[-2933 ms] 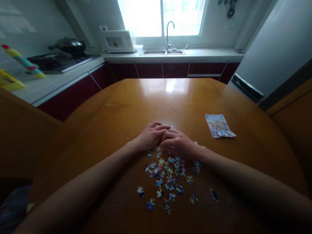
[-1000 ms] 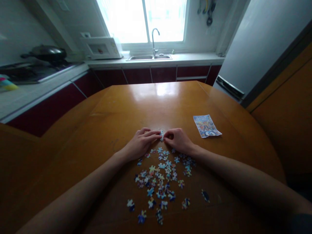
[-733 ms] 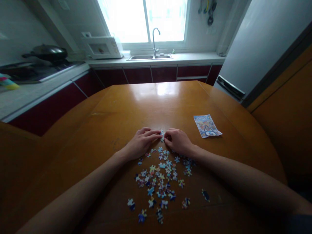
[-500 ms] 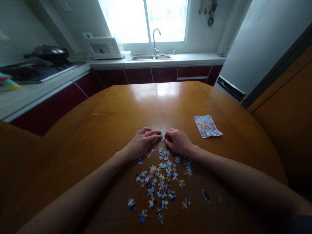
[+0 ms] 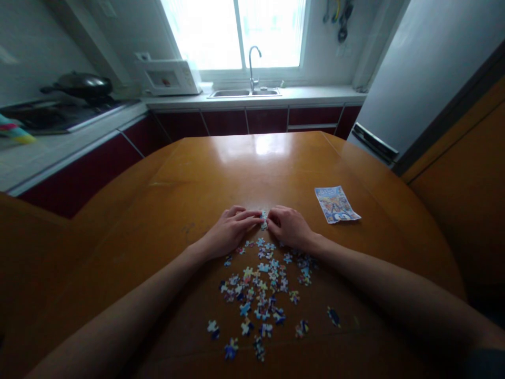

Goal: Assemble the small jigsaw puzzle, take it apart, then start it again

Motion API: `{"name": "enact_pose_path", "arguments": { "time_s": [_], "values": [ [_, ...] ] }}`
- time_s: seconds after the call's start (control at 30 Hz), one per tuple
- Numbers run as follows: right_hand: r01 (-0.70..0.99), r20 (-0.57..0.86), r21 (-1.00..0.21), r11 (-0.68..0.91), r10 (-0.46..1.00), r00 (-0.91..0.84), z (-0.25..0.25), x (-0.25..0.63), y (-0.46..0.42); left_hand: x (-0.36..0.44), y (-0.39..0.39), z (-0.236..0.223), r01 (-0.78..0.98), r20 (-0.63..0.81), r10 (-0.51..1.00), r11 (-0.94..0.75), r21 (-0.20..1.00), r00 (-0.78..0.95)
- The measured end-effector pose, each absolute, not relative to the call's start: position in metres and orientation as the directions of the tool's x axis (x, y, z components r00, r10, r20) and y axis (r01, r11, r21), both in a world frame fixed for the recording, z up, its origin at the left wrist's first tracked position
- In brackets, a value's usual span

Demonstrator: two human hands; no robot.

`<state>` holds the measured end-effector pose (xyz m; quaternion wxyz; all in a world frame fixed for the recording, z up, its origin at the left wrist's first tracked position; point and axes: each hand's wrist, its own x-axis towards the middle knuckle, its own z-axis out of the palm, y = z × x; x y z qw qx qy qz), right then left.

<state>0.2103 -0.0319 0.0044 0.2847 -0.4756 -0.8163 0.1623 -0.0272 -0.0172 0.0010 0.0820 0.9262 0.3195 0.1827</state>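
Note:
A small cluster of jigsaw puzzle pieces (image 5: 264, 220) lies on the table between my fingertips. From its left, my left hand (image 5: 235, 227) grips the cluster's edge, its fingers stretched forward and the thumb close beneath. On the other side my right hand (image 5: 290, 227) is curled, with thumb and index finger pinched at the cluster's right edge. The exact piece in that pinch is mostly hidden by the fingers. Closer to me, many loose jigsaw pieces (image 5: 263, 267) are scattered between my forearms, some partly covered by the right wrist.
A creased picture sheet (image 5: 336, 204) rests on the wooden table (image 5: 244, 168), right of my right hand. Single pieces, such as a dark one (image 5: 333, 317), lie apart near the front. Beyond the table are a counter with a sink (image 5: 232, 93) and a fridge (image 5: 426, 79).
My right thumb and fingers have drawn slightly closer together at the cluster. My left hand has stayed in place, and the loose pieces lie as before.

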Motion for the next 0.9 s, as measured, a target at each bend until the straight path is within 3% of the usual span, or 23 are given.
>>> {"name": "enact_pose_path", "arguments": {
  "time_s": [0.27, 0.9],
  "values": [
    [0.582, 0.391, -0.576, 0.574, 0.819, -0.421, -0.001, 0.220, -0.018, -0.027, -0.017, 0.001, 0.554, 0.288, 0.621, -0.782, 0.285, 0.729],
    [0.590, 0.366, -0.561, 0.581, 0.813, -0.452, -0.008, 0.218, -0.012, -0.029, -0.015, -0.002, 0.551, 0.277, 0.606, -0.795, 0.253, 0.746]
  ]
}}
